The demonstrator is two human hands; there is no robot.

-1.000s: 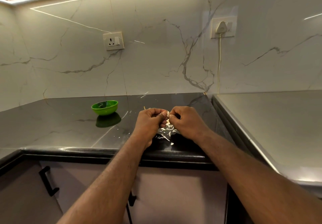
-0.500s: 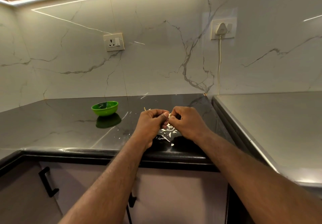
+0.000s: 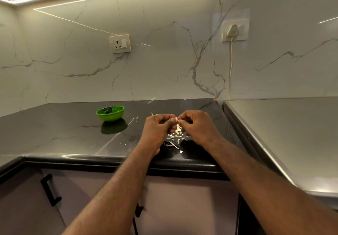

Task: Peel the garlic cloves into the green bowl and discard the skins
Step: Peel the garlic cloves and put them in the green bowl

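Contents of the small round glossy green bowl (image 3: 111,118) on the black stone countertop (image 3: 54,134) escape us under the glare. To its right we pinch a pale garlic clove (image 3: 176,120) between our left hand (image 3: 158,127) and right hand (image 3: 198,126), fingers curled, knuckles up; its axis is mostly hidden. Torn white skins (image 3: 173,141) lie just below.

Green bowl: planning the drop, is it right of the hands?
No, the green bowl sits left of both the left hand and right hand.
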